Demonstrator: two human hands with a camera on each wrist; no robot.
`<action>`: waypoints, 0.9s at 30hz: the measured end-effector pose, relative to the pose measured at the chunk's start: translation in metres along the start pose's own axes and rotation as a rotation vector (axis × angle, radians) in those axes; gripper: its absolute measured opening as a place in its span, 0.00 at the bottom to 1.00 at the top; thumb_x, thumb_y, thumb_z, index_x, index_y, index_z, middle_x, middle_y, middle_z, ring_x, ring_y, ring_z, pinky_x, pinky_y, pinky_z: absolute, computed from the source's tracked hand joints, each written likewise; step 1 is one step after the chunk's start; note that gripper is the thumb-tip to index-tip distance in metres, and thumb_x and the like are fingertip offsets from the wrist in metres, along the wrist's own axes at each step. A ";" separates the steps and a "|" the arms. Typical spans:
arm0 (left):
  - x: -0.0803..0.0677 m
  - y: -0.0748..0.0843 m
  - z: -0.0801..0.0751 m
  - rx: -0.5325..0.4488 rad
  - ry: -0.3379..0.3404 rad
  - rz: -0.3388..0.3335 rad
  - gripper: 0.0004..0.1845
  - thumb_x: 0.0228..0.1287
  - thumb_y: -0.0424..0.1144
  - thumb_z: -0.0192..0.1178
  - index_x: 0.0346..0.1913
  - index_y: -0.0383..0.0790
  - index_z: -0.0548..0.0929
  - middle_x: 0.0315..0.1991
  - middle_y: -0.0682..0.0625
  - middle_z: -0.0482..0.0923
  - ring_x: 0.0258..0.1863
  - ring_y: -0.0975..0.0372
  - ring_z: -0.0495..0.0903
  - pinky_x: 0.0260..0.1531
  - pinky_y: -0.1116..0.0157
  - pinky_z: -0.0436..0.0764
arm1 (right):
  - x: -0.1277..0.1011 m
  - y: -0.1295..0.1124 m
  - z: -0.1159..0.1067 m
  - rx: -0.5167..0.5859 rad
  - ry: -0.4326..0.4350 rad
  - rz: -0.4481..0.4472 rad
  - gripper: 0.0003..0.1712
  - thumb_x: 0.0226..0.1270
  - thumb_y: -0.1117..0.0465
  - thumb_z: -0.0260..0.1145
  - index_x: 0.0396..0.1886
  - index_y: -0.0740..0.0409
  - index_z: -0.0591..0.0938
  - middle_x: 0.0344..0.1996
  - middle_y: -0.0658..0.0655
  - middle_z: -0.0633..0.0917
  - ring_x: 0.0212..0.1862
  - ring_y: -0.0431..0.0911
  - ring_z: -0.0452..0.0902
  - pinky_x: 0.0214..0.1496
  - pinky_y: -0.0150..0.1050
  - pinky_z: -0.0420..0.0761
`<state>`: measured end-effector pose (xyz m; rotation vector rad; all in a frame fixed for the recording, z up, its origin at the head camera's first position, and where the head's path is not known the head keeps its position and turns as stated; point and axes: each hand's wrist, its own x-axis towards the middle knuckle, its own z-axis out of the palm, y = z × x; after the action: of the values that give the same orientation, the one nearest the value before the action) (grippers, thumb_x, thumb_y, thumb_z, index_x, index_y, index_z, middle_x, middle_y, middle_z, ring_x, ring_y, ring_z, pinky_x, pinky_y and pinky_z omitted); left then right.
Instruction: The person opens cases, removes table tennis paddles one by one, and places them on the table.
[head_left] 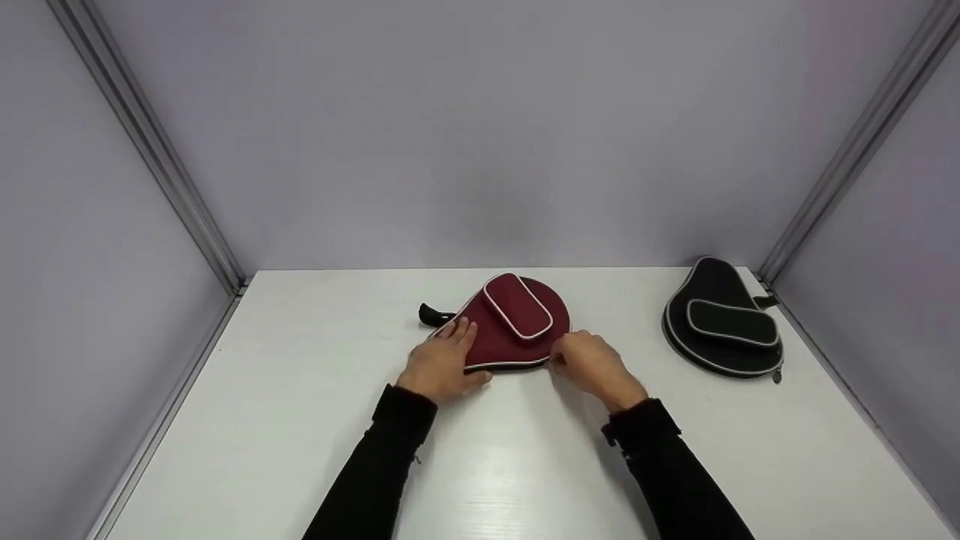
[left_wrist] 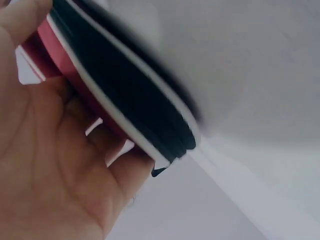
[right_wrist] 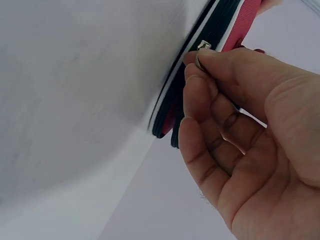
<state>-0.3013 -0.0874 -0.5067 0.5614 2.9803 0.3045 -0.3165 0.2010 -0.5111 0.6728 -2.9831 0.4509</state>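
red case [head_left: 495,343] could skew, jamming the pull [right_wrist: 203,45] my right hand [head_left: 592,365] pinches, if my outspread left hand [head_left: 441,368] slips.

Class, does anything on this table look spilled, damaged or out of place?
Nothing looks spilled, damaged or misplaced. The red case gapes partly along its edge, but the right hand pinches its zip pull, so that hardly seems odd.

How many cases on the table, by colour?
Red case: 1
Black case: 1
Total: 2
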 end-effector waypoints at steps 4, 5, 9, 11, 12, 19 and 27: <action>-0.008 0.003 -0.004 -0.041 -0.058 0.061 0.52 0.84 0.63 0.69 0.96 0.38 0.60 0.97 0.42 0.56 0.98 0.46 0.56 0.89 0.44 0.78 | 0.002 0.013 -0.002 -0.012 0.025 0.025 0.04 0.75 0.68 0.80 0.38 0.58 0.97 0.35 0.54 0.96 0.34 0.45 0.85 0.40 0.48 0.91; -0.009 0.003 -0.005 -0.047 -0.074 0.083 0.53 0.84 0.63 0.68 0.96 0.39 0.60 0.98 0.42 0.56 0.99 0.46 0.56 0.89 0.44 0.77 | 0.002 0.016 -0.002 -0.014 0.031 0.029 0.05 0.75 0.69 0.80 0.36 0.58 0.96 0.33 0.54 0.95 0.33 0.45 0.84 0.39 0.47 0.90; -0.015 0.007 -0.007 -0.054 -0.129 0.176 0.54 0.84 0.63 0.67 0.97 0.38 0.57 0.98 0.41 0.54 0.99 0.46 0.55 0.92 0.45 0.72 | 0.002 0.027 -0.005 -0.002 0.040 0.066 0.12 0.76 0.70 0.77 0.29 0.58 0.91 0.26 0.50 0.86 0.30 0.45 0.73 0.33 0.42 0.78; -0.018 0.009 -0.007 -0.047 -0.148 0.225 0.54 0.84 0.63 0.67 0.97 0.38 0.57 0.98 0.41 0.54 0.99 0.47 0.55 0.95 0.46 0.68 | 0.000 0.032 -0.006 0.004 0.042 0.084 0.13 0.76 0.70 0.76 0.28 0.58 0.90 0.26 0.49 0.84 0.30 0.44 0.71 0.33 0.40 0.74; -0.019 0.011 -0.007 -0.043 -0.155 0.248 0.54 0.84 0.62 0.67 0.97 0.37 0.57 0.98 0.41 0.54 0.99 0.47 0.55 0.95 0.47 0.67 | -0.001 0.034 -0.007 0.008 0.045 0.091 0.13 0.75 0.70 0.76 0.27 0.58 0.90 0.26 0.49 0.84 0.30 0.44 0.70 0.33 0.40 0.74; -0.027 0.024 -0.006 0.025 -0.165 0.357 0.55 0.78 0.61 0.74 0.96 0.43 0.61 0.97 0.47 0.60 0.98 0.54 0.59 0.96 0.54 0.66 | -0.005 0.045 -0.009 0.028 0.053 0.119 0.13 0.71 0.72 0.73 0.26 0.56 0.88 0.27 0.51 0.83 0.31 0.46 0.70 0.33 0.42 0.73; -0.024 0.038 -0.011 0.221 -0.116 0.456 0.50 0.71 0.60 0.81 0.92 0.57 0.73 0.94 0.56 0.66 0.93 0.59 0.70 0.86 0.49 0.82 | -0.004 0.048 -0.009 0.043 0.042 0.118 0.09 0.73 0.71 0.73 0.32 0.58 0.93 0.31 0.52 0.89 0.33 0.46 0.74 0.36 0.44 0.80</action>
<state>-0.2668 -0.0636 -0.4867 1.2383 2.7586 -0.0308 -0.3335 0.2469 -0.5159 0.4854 -2.9915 0.5303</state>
